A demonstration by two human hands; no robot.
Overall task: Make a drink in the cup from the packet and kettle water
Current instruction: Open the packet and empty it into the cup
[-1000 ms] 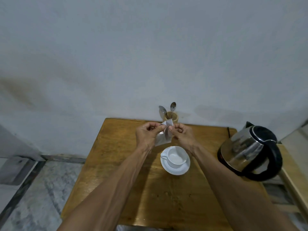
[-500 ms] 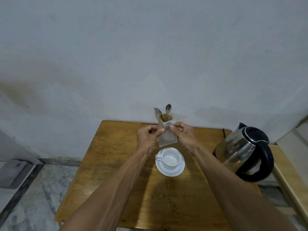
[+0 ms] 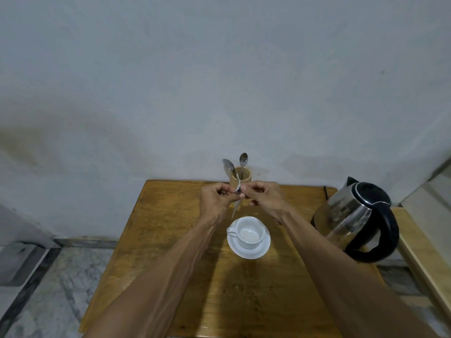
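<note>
two bare hands meet in the air over a wooden table (image 3: pixel 151 240), just above and behind a white cup (image 3: pixel 250 234) that sits empty on a white saucer (image 3: pixel 258 252). the left hand (image 3: pixel 216 201) and right hand (image 3: pixel 266 197) both pinch the top edge of a small pale packet (image 3: pixel 237 198), thumb against forefinger, fingertips nearly touching each other. the packet hangs with its long axis running downward, seen almost edge-on, so it looks like a thin strip; its lower end points toward the cup's rim on the left side. whether it is torn open cannot be told. both hands are equally near it. to pour, the packet's mouth would likely need to tip over the cup below. a steel kettle (image 3: pixel 351 213) with black handle stands well apart on the right. two spoons (image 3: pixel 243 159) stand in a holder (image 3: pixel 241 178) behind the hands.
</note>
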